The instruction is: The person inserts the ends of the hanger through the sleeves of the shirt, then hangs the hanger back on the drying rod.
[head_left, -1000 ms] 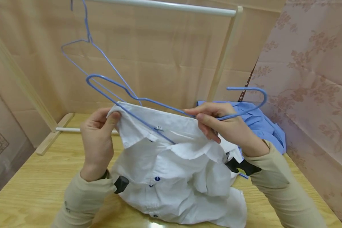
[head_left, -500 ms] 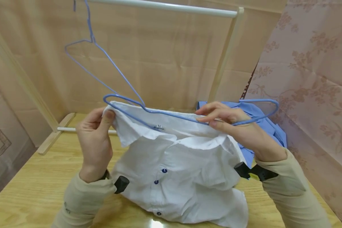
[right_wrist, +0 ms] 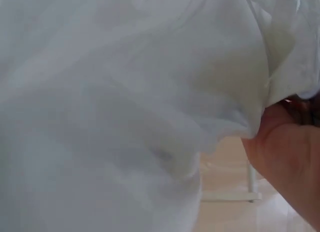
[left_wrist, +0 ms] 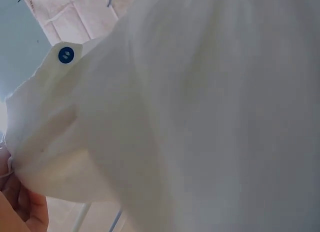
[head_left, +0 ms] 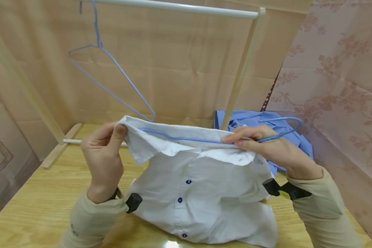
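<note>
In the head view my left hand (head_left: 103, 160) pinches the left side of the collar of a white button-up shirt (head_left: 214, 196), thumb on top of the cloth. My right hand (head_left: 271, 148) grips a blue wire hanger (head_left: 198, 140) near its neck, fingertips right at the collar's back edge. The hanger's far arm lies inside the shirt's neck opening, its end hidden by the cloth; the hook points right. Dark blue buttons run down the shirt front. White cloth fills the left wrist view, with one button (left_wrist: 66, 55) showing, and most of the right wrist view too.
A second blue hanger (head_left: 97, 31) hangs at the left from the white rail (head_left: 179, 7) of a wooden-sided rack. Blue clothing (head_left: 297, 146) lies heaped on the wood-grain table (head_left: 21, 206) behind my right hand. A floral cloth (head_left: 338, 86) covers the right side.
The hanger has moved down and right, its left arm passing into the shirt's neck opening. My right hand has moved right and lower with it; my left hand keeps its pinch on the collar.
</note>
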Tool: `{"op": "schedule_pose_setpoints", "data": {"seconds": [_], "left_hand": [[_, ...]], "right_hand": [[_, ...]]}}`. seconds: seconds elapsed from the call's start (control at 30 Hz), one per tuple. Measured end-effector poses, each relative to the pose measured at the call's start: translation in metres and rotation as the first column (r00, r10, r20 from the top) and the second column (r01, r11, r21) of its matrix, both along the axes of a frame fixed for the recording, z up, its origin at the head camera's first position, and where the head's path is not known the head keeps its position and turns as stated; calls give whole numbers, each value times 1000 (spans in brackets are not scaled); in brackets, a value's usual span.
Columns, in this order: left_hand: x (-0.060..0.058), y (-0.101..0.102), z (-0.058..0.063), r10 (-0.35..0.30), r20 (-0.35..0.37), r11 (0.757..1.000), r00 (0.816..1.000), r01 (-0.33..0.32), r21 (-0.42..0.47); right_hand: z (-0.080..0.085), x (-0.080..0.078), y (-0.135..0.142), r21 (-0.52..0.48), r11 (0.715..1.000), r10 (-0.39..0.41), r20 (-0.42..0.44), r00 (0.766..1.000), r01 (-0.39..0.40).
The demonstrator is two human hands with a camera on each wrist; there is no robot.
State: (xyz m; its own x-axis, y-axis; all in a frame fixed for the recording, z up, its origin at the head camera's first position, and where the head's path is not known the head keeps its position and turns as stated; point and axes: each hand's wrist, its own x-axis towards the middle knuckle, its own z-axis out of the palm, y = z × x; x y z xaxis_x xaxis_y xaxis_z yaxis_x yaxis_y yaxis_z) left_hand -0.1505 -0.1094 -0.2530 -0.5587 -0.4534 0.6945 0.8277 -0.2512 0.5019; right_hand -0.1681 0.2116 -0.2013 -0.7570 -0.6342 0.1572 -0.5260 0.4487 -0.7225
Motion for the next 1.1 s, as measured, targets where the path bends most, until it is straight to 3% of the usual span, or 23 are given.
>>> {"op": "schedule_pose_setpoints", "data": {"seconds": [0.17, 0.5, 0.6, 0.7, 0.8, 0.9, 0.93, 1.1], "left_hand": [[1, 0, -1, 20, 9, 995, 1000, -19, -96], [5, 7, -4, -2, 23, 971, 1000, 8, -238], [5, 15, -8, 35, 6, 938, 999, -31, -346], [3, 24, -9, 79, -32, 879, 996, -84, -470], [0, 33, -3, 96, -91, 810, 991, -131, -572], [-1, 43, 6, 86, -143, 770, 986, -157, -619], [-1, 46, 9, 89, -159, 761, 983, -170, -626], [2, 58, 26, 115, -203, 763, 972, -217, -609]], "right_hand": [[11, 1, 0, 84, 994, 76, -153, 985, -64], [14, 6, -21, 161, 981, 151, -264, 953, -111], [16, 8, -32, 189, 976, 152, -252, 956, -106], [17, 9, -43, 183, 977, 157, -270, 950, -109], [16, 9, -51, 161, 981, 152, -321, 935, -105], [12, 9, -60, 111, 992, 96, -369, 924, -59], [11, 9, -63, 95, 995, 73, -388, 919, -39], [9, 8, -76, 57, 996, -27, -467, 884, 61]]}}
